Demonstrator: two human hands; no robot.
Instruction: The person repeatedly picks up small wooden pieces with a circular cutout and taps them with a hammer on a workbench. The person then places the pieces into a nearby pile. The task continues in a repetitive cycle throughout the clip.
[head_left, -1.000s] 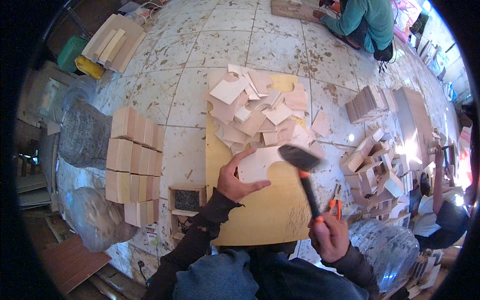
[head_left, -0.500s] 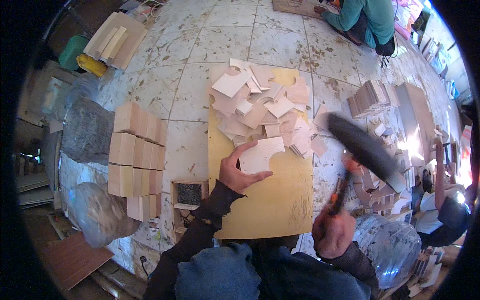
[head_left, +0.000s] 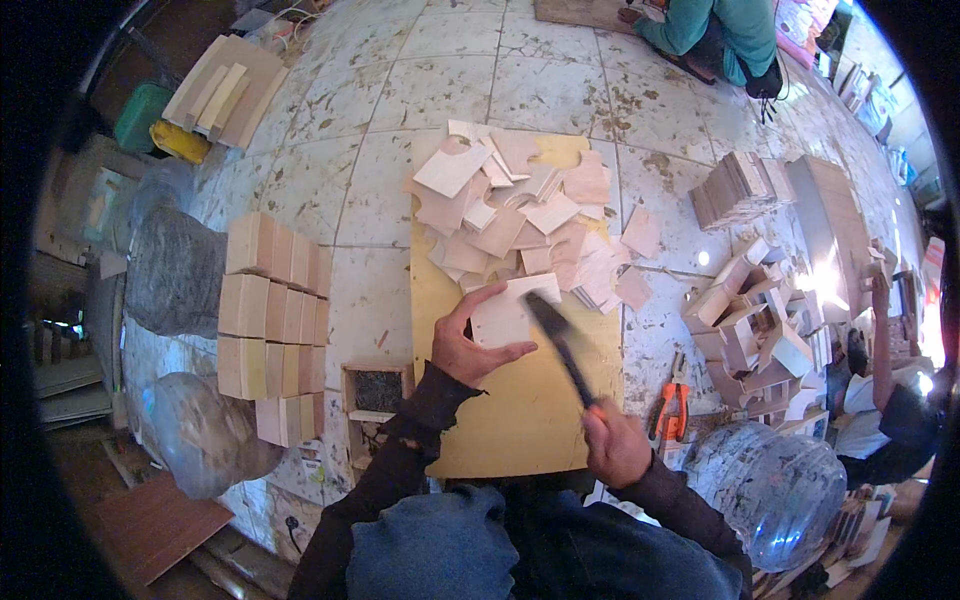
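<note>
My left hand (head_left: pixel 460 345) grips a pale wooden piece (head_left: pixel 500 318) by its left side, thumb along the near edge and fingers at the far edge. It sits over a yellow board (head_left: pixel 520 425) in front of me. In my right hand (head_left: pixel 617 448) is a hammer (head_left: pixel 567 355) with a dark shaft and some orange at the grip. The blurred hammer head is at the right part of the wooden piece, covering its cutout; whether they touch I cannot tell. Beyond lies a heap of thin wooden pieces (head_left: pixel 500 235), many with curved cutouts.
Orange-handled pliers (head_left: pixel 672 405) lie on the tiled floor to the right, by a clear plastic bag (head_left: pixel 765 490). Wooden blocks (head_left: pixel 270 310) are stacked at left, beside a small compartmented box (head_left: pixel 378 388). Loose wooden parts (head_left: pixel 755 330) pile at right. Another person (head_left: pixel 715 40) sits far off.
The hammer has swung down and left from the right side onto the area of the wooden piece. My left hand keeps its hold. The pliers now show.
</note>
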